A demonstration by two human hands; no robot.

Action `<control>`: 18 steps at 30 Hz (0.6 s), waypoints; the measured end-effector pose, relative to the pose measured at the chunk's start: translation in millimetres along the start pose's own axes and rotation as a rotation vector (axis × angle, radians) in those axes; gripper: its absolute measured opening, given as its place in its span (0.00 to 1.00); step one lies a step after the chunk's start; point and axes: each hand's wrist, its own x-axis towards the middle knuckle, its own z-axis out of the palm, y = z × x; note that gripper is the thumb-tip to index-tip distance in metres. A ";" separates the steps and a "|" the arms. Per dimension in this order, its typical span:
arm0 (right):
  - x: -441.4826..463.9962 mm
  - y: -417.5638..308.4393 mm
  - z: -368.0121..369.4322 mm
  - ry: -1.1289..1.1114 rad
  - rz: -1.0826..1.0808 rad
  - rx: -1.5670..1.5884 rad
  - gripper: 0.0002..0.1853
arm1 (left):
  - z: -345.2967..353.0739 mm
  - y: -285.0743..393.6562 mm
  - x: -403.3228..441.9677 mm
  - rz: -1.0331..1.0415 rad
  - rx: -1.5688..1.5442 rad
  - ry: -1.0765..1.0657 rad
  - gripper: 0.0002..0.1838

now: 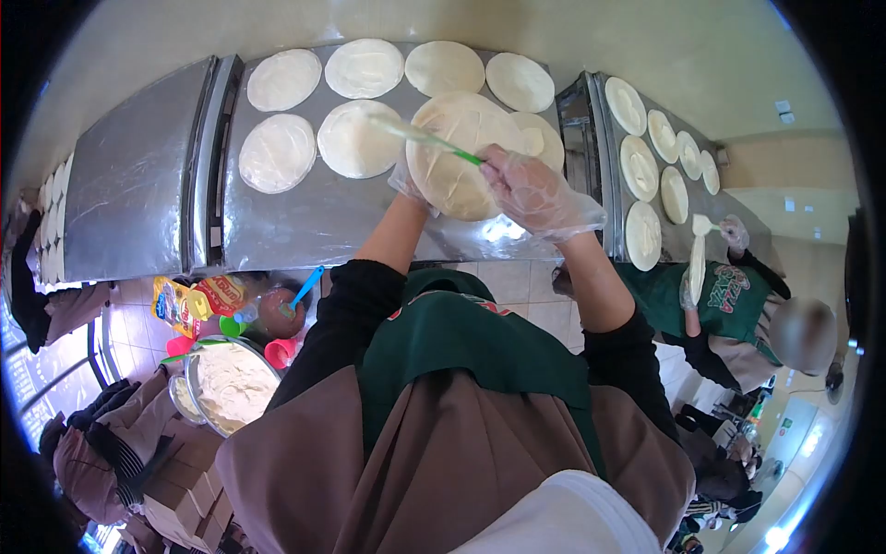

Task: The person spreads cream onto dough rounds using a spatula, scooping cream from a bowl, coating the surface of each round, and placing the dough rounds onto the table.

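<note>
Left hand [407,183] supports dough [454,180] over the surface [305,222], its closure impossible to tell; right hand [535,192] grips a spatula [425,138]

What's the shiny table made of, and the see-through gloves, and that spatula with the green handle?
The table looks like polished metal, perhaps steel: it is grey and throws back bright glare. The gloves seem to be thin, clear plastic film, since they wrinkle and shine. The spatula has a bright, even green handle, probably plastic; its pale blade is too blurred to tell.
</note>
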 end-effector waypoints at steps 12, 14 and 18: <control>-31.1 39.5 35.6 0.107 0.530 -0.085 0.10 | 0.6 -5.0 1.9 -0.106 -0.372 -0.018 0.30; -28.4 32.0 53.0 0.141 0.494 -0.036 0.10 | -10.2 -15.6 8.6 -0.115 -0.527 -0.192 0.31; -17.3 -1.6 66.3 0.185 0.330 0.054 0.10 | 16.6 -11.8 0.8 -0.095 -0.248 0.063 0.31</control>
